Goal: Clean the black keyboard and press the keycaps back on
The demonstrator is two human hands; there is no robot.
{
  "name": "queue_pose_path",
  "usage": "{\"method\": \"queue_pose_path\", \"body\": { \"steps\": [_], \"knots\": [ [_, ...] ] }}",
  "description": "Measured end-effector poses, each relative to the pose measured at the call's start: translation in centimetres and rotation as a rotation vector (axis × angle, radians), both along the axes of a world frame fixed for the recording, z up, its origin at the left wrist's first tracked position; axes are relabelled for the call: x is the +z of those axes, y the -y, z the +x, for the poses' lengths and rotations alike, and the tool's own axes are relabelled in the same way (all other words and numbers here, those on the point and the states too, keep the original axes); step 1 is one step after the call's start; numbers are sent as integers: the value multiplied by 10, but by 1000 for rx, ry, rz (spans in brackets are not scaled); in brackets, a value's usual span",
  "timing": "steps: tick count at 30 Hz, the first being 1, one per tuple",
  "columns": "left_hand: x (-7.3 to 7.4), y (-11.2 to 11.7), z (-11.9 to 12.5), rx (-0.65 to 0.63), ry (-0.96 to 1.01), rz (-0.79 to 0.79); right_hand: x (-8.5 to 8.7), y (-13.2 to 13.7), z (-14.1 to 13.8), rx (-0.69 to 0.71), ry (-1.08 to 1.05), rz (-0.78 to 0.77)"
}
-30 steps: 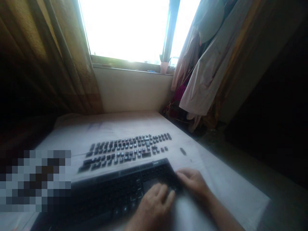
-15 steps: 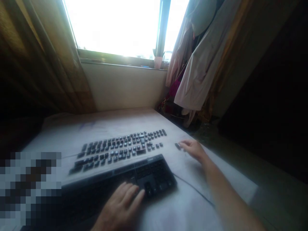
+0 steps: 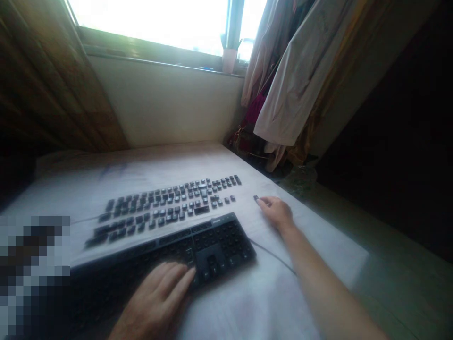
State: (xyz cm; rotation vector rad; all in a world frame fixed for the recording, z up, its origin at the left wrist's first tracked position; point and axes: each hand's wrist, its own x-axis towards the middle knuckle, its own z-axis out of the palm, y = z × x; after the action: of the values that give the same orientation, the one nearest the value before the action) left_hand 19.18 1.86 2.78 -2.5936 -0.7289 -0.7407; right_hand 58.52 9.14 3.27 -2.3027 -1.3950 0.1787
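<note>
Lower centre: my left hand [image 3: 158, 289] lies extended, likely bracing the keyboard [image 3: 227, 242]; centre right: my right hand [image 3: 278, 213] pinches a dark piece [image 3: 255, 197].

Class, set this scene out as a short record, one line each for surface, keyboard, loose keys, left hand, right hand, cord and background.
Surface: pale surface
Keyboard: black keyboard, many sockets without keycaps
Loose keys: dark keycaps in rows beyond the keyboard
Left hand: left hand laid over the keyboard
Right hand: right hand, fingers at a small dark piece; grip unclear
Cord: cord between keyboard and right forearm
Background: window, pink pot, hanging clothes
</note>
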Motion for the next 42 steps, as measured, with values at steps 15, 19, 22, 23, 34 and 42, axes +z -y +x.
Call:
{"method": "queue_pose_path", "body": {
  "steps": [15, 19, 22, 23, 34, 42],
  "knots": [
    [-1, 1, 0, -5, 23, -14, 4, 1, -7, -37, 145, -30],
    [-1, 2, 1, -1, 11, -11, 4, -1, -8, -51, 152, -29],
    [0, 2, 1, 3, 12, -20, 4, -2, -9, -43, 144, -58],
    [0, 2, 2, 1, 13, -23, 4, -2, -9, -37, 139, -68],
    [-2, 1, 2, -1, 13, -3, 12, 8, -17, -37, 83, 3],
    [0, 1, 3, -5, 31, 3, 28, 22, -34, 72, 32, 73]
  ]
}}
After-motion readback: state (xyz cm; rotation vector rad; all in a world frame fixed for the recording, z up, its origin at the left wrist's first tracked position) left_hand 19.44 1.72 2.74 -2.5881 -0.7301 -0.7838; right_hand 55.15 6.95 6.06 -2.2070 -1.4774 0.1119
